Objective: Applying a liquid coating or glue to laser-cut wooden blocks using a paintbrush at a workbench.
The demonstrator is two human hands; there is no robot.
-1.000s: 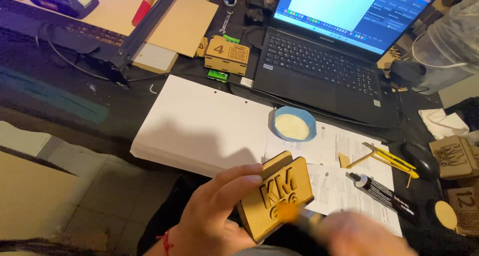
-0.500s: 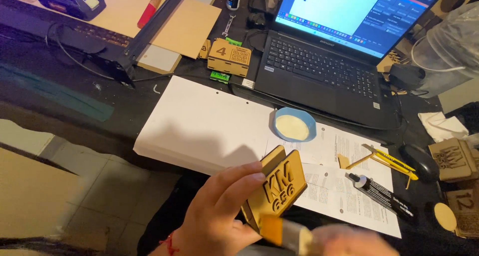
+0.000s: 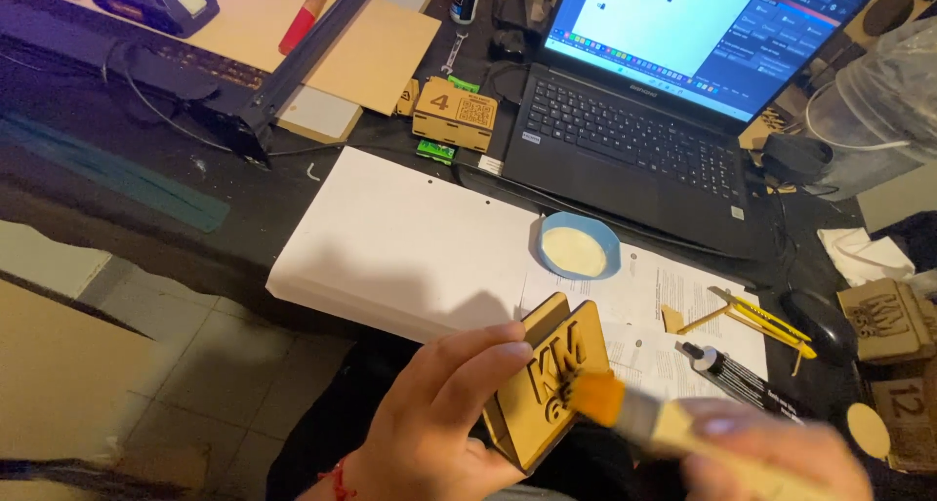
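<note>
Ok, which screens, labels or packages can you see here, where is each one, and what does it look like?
Laptop screen: top right, lit, pale canvas with dark side panels.
Small wooden box: left of the laptop, tan, engraved markings.
Glue tube: on the papers at right, black with white label.
Wooden piece: in the left hand, tan, raised cut-out shapes; brush touches it.

We see the left hand (image 3: 434, 428) gripping a small wooden stand (image 3: 543, 384) with raised cut-out characters on its tilted face. The right hand (image 3: 781, 452), blurred, holds a flat paintbrush (image 3: 634, 415) whose orange bristles touch that face. Beyond them lie a white sheet stack (image 3: 400, 238), a blue dish of pale liquid (image 3: 578, 246), printed papers (image 3: 673, 291), a yellow utility knife (image 3: 761, 318), a black glue tube (image 3: 732, 376) and an open laptop (image 3: 664, 101) on the dark desk (image 3: 146, 169).
</note>
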